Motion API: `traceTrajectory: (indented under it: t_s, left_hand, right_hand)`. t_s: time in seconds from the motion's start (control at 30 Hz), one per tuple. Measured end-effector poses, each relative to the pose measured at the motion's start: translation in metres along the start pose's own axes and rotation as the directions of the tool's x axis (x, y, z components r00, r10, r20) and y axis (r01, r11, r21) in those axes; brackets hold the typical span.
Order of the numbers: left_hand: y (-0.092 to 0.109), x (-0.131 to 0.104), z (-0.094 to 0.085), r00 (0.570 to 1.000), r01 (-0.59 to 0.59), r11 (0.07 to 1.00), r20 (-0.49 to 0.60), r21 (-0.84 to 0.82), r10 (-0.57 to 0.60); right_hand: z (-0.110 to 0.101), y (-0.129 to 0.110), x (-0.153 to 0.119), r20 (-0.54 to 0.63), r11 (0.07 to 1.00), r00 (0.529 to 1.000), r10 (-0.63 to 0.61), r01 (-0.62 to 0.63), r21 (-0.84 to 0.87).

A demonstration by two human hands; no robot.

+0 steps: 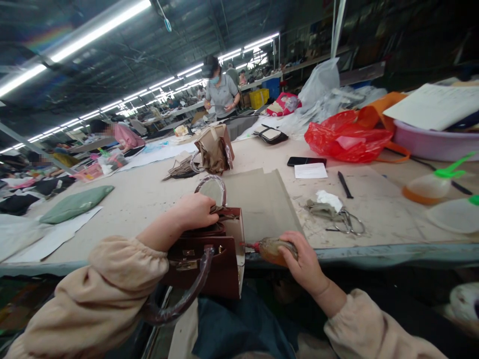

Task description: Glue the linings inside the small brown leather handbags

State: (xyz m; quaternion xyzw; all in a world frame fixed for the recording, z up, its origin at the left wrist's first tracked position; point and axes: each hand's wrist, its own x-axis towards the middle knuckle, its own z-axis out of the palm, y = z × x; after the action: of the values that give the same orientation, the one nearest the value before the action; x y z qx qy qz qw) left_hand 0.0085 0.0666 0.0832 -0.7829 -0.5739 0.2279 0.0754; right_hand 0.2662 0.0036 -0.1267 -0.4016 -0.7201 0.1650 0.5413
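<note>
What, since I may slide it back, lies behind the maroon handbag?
Behind the maroon handbag lies a flat taupe sheet; farther back, a tan bag. The sheet's covered part cannot be seen.

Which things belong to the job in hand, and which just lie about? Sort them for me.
In use:
- dark red handbag, left hand at its top
- squeeze bottle in the right hand, tip at the handbag's edge

Apparently lying about:
- black phone
- red plastic bag
</note>
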Motion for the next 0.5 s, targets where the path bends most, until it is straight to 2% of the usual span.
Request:
traceTrajectory:
  t_s: [0.07,0.27,0.37,0.5]
  left_hand:
    - [-0.001,0.001,0.001,1.000,-0.016,1.000,-0.007,0.000,0.016]
    - [-0.004,0.003,0.002,0.999,-0.029,1.000,-0.023,-0.010,0.029]
    - [-0.004,0.004,0.002,0.999,-0.032,0.999,-0.025,-0.005,0.032]
    - [-0.004,0.004,0.002,0.999,-0.035,0.999,-0.024,0.003,0.035]
  right_hand:
    - [0.000,0.001,0.000,0.017,1.000,1.000,-0.004,0.004,0.003]
    - [-0.001,0.001,-0.004,0.169,0.999,0.985,-0.022,0.013,0.050]
    - [-0.001,0.001,-0.001,0.138,0.999,0.990,-0.031,0.026,0.034]
    - [-0.001,0.001,0.010,0.032,0.998,0.998,-0.056,0.056,0.006]
